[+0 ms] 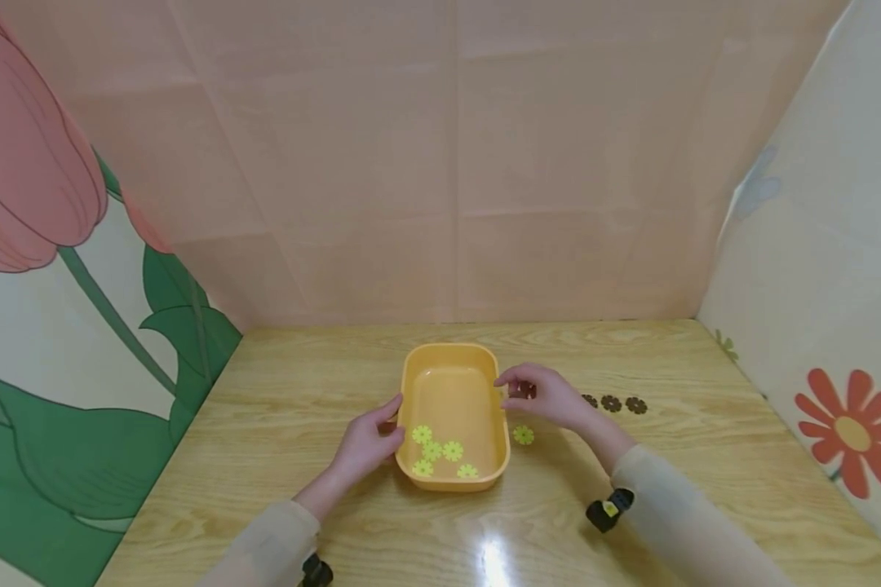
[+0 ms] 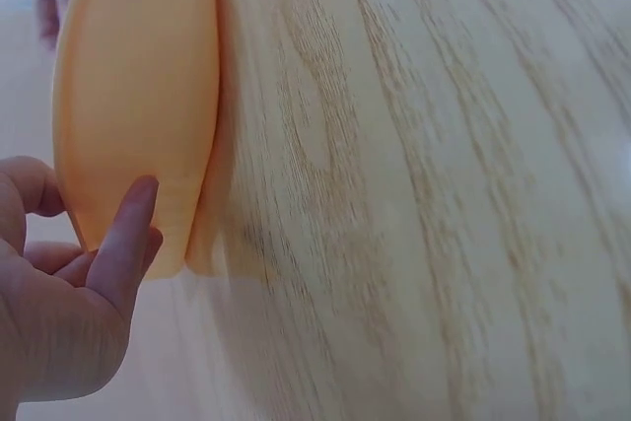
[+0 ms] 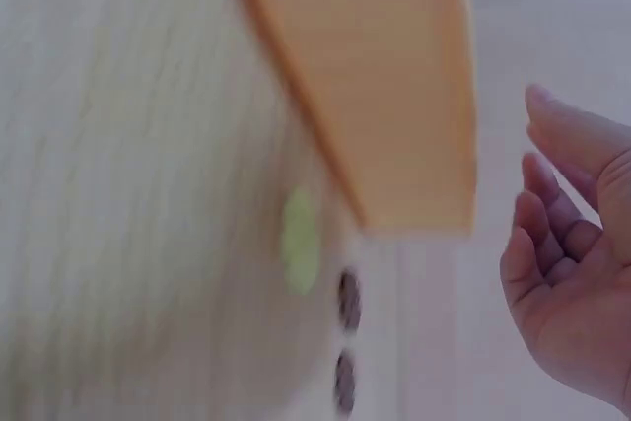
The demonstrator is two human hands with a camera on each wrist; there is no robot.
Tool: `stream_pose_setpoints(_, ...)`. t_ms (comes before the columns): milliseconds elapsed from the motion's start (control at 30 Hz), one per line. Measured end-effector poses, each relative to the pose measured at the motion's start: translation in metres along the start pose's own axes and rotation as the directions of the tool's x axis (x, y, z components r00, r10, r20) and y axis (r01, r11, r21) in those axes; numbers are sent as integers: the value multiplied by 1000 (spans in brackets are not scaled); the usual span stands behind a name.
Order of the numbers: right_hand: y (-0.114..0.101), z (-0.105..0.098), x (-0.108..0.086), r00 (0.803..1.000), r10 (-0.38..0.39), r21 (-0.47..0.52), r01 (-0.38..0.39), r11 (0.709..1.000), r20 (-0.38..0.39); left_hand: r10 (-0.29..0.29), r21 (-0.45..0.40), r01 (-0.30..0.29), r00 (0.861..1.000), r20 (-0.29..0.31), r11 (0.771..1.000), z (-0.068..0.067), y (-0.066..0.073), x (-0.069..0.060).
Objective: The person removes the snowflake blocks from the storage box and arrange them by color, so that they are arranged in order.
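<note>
A yellow-orange plastic tray (image 1: pixel 451 383) lies on the table, with several yellow-green flower-shaped pieces (image 1: pixel 452 451) gathered at its near end. My left hand (image 1: pixel 367 440) holds the tray's left side, thumb and fingers at the rim and outer wall (image 2: pixel 138 96). Beside the right rim hovers my right hand (image 1: pixel 543 395), fingers loosely bent, with no piece seen in its grasp in the right wrist view. One yellow-green flower piece (image 1: pixel 524 435) lies on the table just right of the tray. Dark brown flower pieces (image 1: pixel 611 403) sit in a row beyond the right wrist, some partly hidden by the hand.
The wood-grain table (image 1: pixel 308 375) meets a plain pinkish backdrop (image 1: pixel 455 187) at its far edge. Flower-printed panels (image 1: pixel 852 326) stand along both sides. Each wrist carries a small black camera (image 1: pixel 608 511).
</note>
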State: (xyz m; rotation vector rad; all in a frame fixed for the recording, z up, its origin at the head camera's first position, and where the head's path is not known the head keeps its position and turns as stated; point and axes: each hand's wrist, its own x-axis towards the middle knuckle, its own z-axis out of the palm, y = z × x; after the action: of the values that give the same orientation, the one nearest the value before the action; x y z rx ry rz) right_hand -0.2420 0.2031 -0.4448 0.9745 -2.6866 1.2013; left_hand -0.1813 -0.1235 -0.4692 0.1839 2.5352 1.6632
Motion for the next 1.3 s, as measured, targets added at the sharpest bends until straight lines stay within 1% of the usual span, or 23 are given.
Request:
stream_pose_setpoints(100,-12,10,13,994,-76,23,75,997,82,-1,8,1,1000,-11,1000,1,0,0)
stream_pose_setpoints(167,-20,18,20,981,-116,40,111,993,152,-4,4,4,1000,-16,1000,1,0,0)
stream_pose_setpoints(233,-24,27,26,963,-156,46,150,988,219,-4,-2,4,1000,-19,1000,1,0,-1)
stream_pose_setpoints(333,-29,40,35,932,-204,38,202,979,301,12,-19,-13,1000,-17,1000,1,0,-2)
stream_pose_setpoints(400,-30,47,40,912,-237,30,241,970,334,17,-31,-17,1000,-15,999,0,0,-2)
stream_pose_setpoints(467,-31,53,45,898,-259,17,271,962,355,21,-53,-21,1000,-9,998,-1,-1,-3)
stream_pose_setpoints(533,-32,58,49,888,-275,4,294,956,369,7,-77,-8,1000,-7,997,-1,-1,-3)
stream_pose_setpoints(667,-33,67,57,875,-263,-16,294,956,408,11,-119,-12,1000,-6,993,-3,-4,-3)
stream_pose_setpoints(867,-34,79,64,859,-187,-5,216,976,477,4,-136,-5,1000,-7,991,-4,-6,-3)
stream_pose_setpoints(1000,-35,85,66,851,-131,-37,174,984,509,1,-136,-2,1000,-8,991,-4,-6,-4)
stream_pose_setpoints(1100,-34,88,68,842,-116,-59,172,983,528,3,-139,-5,1000,-16,990,-4,-7,-4)
stream_pose_setpoints(1300,-30,94,71,820,-141,-84,224,971,555,17,-172,-19,1000,-15,985,-4,-8,-2)
